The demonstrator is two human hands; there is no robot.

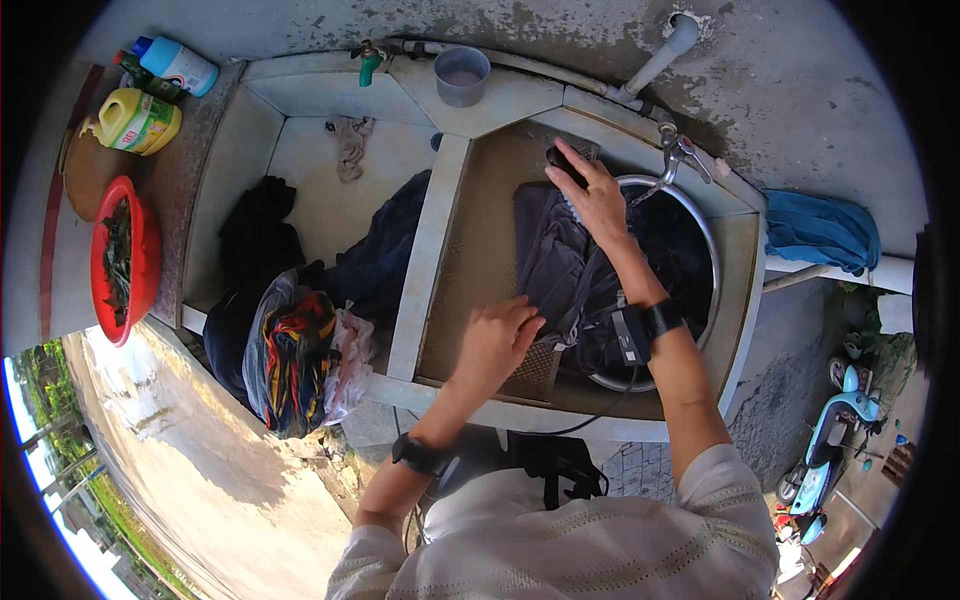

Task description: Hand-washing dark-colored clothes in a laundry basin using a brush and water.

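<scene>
A dark grey garment (pixel 550 255) lies spread over the ridged washboard (pixel 530 375) in the right compartment of the sink. My right hand (pixel 598 203) grips a dark scrubbing brush (pixel 556 158) at the garment's far end; pale bristles show under the palm. At the near left edge of the cloth, my left hand (pixel 495 342) has its fingers closed on the fabric, though the fingertips are partly hidden. Beside the garment, a round metal basin (pixel 712 270) holds dark cloth and water. The silver tap (pixel 682 160) reaches over its rim.
Dark clothes (pixel 262 228) and a small grey rag (pixel 349 147) lie in the left compartment. Striped clothing (pixel 300 350) hangs over its front edge. A grey cup (pixel 462 78) stands on the back ledge, near a green tap (pixel 369 65). Left are bottles (pixel 140 120) and a red bowl (pixel 148 250).
</scene>
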